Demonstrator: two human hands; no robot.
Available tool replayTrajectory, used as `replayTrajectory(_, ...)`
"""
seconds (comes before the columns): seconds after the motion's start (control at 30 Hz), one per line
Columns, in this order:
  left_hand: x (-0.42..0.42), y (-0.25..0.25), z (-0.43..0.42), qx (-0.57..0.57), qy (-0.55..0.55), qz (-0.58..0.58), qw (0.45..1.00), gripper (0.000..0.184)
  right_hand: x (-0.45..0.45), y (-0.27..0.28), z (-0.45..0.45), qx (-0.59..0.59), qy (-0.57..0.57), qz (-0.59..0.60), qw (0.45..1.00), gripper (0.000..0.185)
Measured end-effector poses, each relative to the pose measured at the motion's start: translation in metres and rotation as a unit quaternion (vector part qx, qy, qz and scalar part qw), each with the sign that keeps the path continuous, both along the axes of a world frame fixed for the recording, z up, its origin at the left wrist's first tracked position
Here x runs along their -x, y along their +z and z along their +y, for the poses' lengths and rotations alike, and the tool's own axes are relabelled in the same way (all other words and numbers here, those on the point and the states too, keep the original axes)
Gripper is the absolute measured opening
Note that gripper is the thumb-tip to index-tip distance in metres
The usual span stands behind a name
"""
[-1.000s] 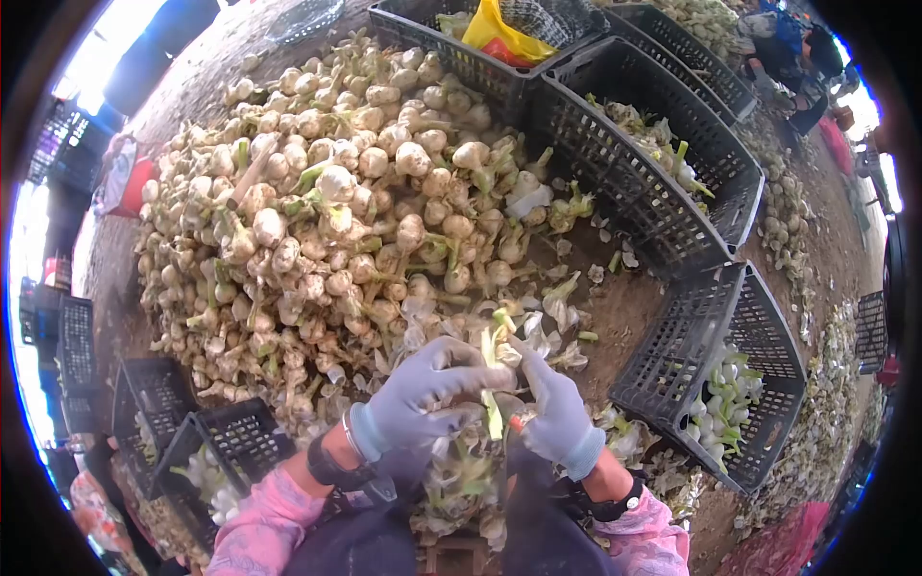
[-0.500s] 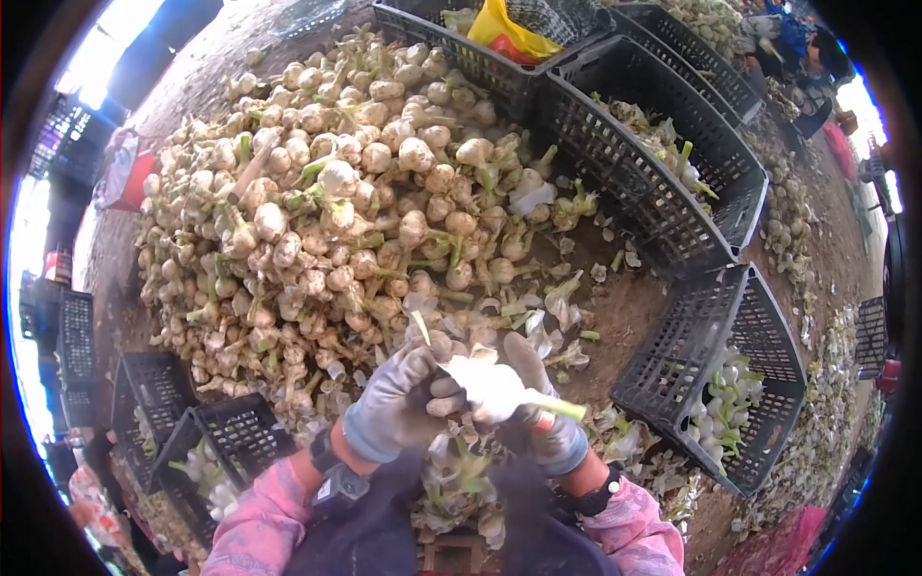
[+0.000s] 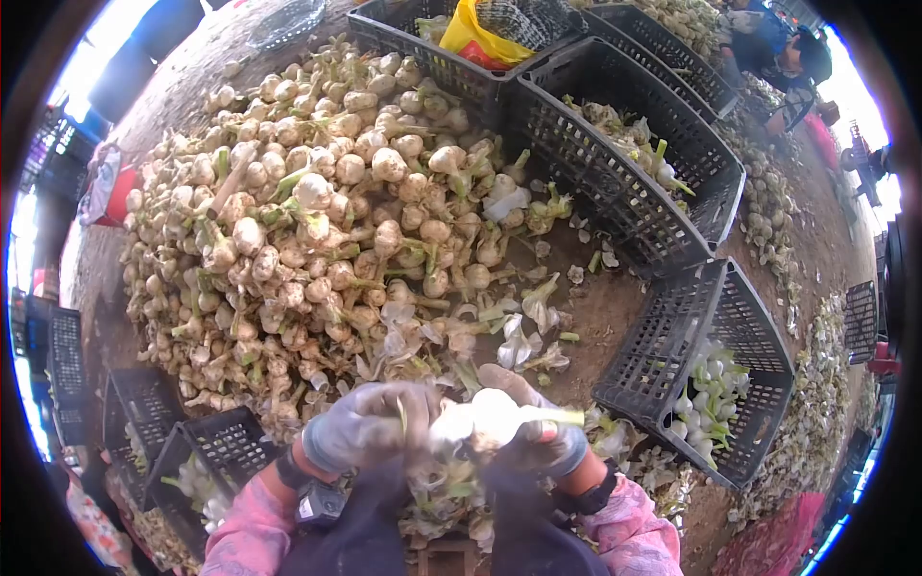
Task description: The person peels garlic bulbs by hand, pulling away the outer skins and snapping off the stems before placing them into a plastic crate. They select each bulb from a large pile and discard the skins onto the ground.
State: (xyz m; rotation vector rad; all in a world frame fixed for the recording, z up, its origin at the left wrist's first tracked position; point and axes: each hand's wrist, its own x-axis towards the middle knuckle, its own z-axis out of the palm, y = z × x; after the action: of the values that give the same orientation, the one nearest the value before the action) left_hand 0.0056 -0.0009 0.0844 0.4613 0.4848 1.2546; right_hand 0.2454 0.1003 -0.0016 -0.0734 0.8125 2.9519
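A white garlic bulb [image 3: 495, 411] with a short green stem pointing right sits in my right hand [image 3: 545, 440], whose gloved fingers are closed around its underside and stem. My left hand [image 3: 370, 427], also gloved and smeared by motion, is closed on a pale strip of garlic skin [image 3: 449, 422] at the bulb's left side. Shed husks [image 3: 442, 494] lie below the hands, between my knees. Just beyond them rises a large heap of unpeeled garlic bulbs [image 3: 317, 221] with dirt on their skins.
A black crate [image 3: 663, 336] at right holds peeled garlic [image 3: 711, 398]. Another crate [image 3: 615, 182] behind contains husks. A yellow bag [image 3: 471, 34] lies in the far crate. More crates [image 3: 226, 437] stand at lower left. A person [image 3: 778, 58] is at upper right.
My left hand has moved left and slightly down, drawing skin away from the bulb. The bulb's stem now points nearly level to the right. The whole view has shifted slightly.
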Motion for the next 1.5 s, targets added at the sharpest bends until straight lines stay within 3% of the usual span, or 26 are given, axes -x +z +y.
replayTrajectory(0.03, -0.001, 0.002, 0.0, 0.004, 0.035, 0.008, 0.999, 0.023, 0.007, 0.032, 0.007, -0.264, -0.028, -0.07, 0.962, 0.108)
replayTrajectory(0.07, -0.002, 0.008, 0.004, 0.022, 0.063, 0.078, 0.995, 0.025, 0.013, 0.064, 0.013, -0.506, -0.024, -0.159, 0.847, 0.112)
replayTrajectory(0.13, -0.006, 0.015, 0.007, 0.039, 0.086, 0.093, 0.991, 0.025, 0.015, 0.059, 0.018, -0.409, -0.011, -0.16, 0.898, 0.111)
replayTrajectory(0.2, -0.011, 0.016, 0.012, 0.041, 0.108, 0.121, 0.986, 0.025, 0.022, 0.084, 0.013, -0.517, -0.047, -0.278, 0.808, 0.108)
replayTrajectory(0.23, -0.012, 0.015, 0.015, 0.037, 0.119, 0.142, 0.982, 0.025, 0.021, 0.078, 0.012, -0.47, -0.072, -0.234, 0.848, 0.107)
replayTrajectory(0.3, -0.012, 0.018, 0.015, 0.085, 0.108, 0.07, 0.988, 0.024, 0.018, 0.062, 0.007, -0.368, -0.119, -0.142, 0.911, 0.104)
replayTrajectory(0.33, -0.006, 0.005, 0.011, 0.016, 0.048, 0.032, 0.998, 0.03, 0.02, 0.066, 0.001, -0.349, -0.119, -0.215, 0.905, 0.098)
replayTrajectory(0.43, -0.011, 0.008, 0.003, 0.107, 0.011, -0.027, 0.994, 0.035, 0.021, 0.063, -0.004, -0.288, -0.059, -0.236, 0.926, 0.092)
replayTrajectory(0.47, -0.012, 0.009, 0.003, 0.117, 0.019, -0.056, 0.991, 0.039, 0.021, 0.064, -0.004, -0.261, -0.047, -0.205, 0.942, 0.081)
replayTrajectory(0.53, -0.008, 0.01, 0.003, 0.126, -0.02, -0.066, 0.99, 0.04, 0.024, 0.045, -0.006, -0.23, -0.076, -0.061, 0.968, 0.087)
replayTrajectory(0.57, -0.006, 0.01, 0.003, 0.131, -0.039, -0.072, 0.988, 0.041, 0.019, 0.048, -0.009, -0.25, -0.063, -0.094, 0.962, 0.083)
replayTrajectory(0.6, -0.006, 0.01, 0.002, 0.139, -0.019, -0.059, 0.988, 0.039, 0.014, 0.051, -0.012, -0.27, -0.049, -0.125, 0.954, 0.079)
replayTrajectory(0.67, -0.005, 0.01, 0.002, 0.156, 0.017, -0.033, 0.987, 0.035, 0.036, 0.038, -0.011, -0.252, -0.179, 0.046, 0.95, 0.063)
replayTrajectory(0.77, 0.003, 0.017, 0.005, 0.17, 0.126, 0.077, 0.974, 0.021, 0.028, 0.029, 0.006, -0.304, -0.125, 0.079, 0.941, 0.063)
replayTrajectory(0.83, -0.007, 0.02, 0.014, 0.229, 0.194, 0.052, 0.952, 0.021, 0.024, 0.065, -0.005, -0.457, -0.003, -0.204, 0.866, 0.066)
replayTrajectory(0.9, -0.012, 0.001, 0.014, 0.252, 0.225, 0.018, 0.941, 0.019, 0.027, 0.056, 0.001, -0.65, -0.005, -0.218, 0.728, 0.075)
replayTrajectory(0.97, -0.016, 0.002, 0.018, 0.267, 0.251, -0.023, 0.93, 0.02, 0.03, 0.056, -0.006, -0.693, -0.003, -0.189, 0.696, 0.083)
replayTrajectory(1.0, -0.016, 0.002, 0.02, 0.271, 0.263, -0.046, 0.925, 0.02, 0.032, 0.05, -0.003, -0.797, -0.054, -0.166, 0.579, 0.09)
replayTrajectory(1.1, -0.017, 0.002, 0.024, 0.244, 0.304, -0.017, 0.921, 0.018, 0.041, 0.056, 0.002, -0.902, -0.088, -0.227, 0.355, 0.094)
replayTrajectory(1.13, -0.019, 0.0, 0.024, 0.236, 0.296, 0.001, 0.926, 0.015, 0.044, 0.05, 0.001, -0.898, -0.154, -0.243, 0.334, 0.095)
replayTrajectory(1.23, -0.028, -0.005, 0.025, 0.223, 0.284, 0.048, 0.931, 0.013, 0.047, 0.059, -0.008, -0.808, -0.107, -0.298, 0.497, 0.09)
replayTrajectory(1.27, -0.033, -0.005, 0.026, 0.227, 0.292, 0.059, 0.927, 0.012, 0.052, 0.063, -0.01, -0.806, -0.079, -0.335, 0.482, 0.081)
replayTrajectory(1.33, -0.033, -0.007, 0.02, 0.206, 0.268, 0.055, 0.94, 0.008, 0.051, 0.063, -0.005, -0.86, -0.069, -0.293, 0.412, 0.077)
replayTrajectory(1.4, -0.025, 0.015, 0.014, 0.232, 0.263, 0.201, 0.915, 0.007, 0.047, 0.057, 0.004, -0.911, -0.059, -0.251, 0.322, 0.075)
replayTrajectory(1.5, 0.015, 0.03, 0.012, 0.128, 0.33, 0.051, 0.934, 0.015, 0.021, 0.028, 0.008, -0.826, -0.005, -0.256, 0.502, 0.077)
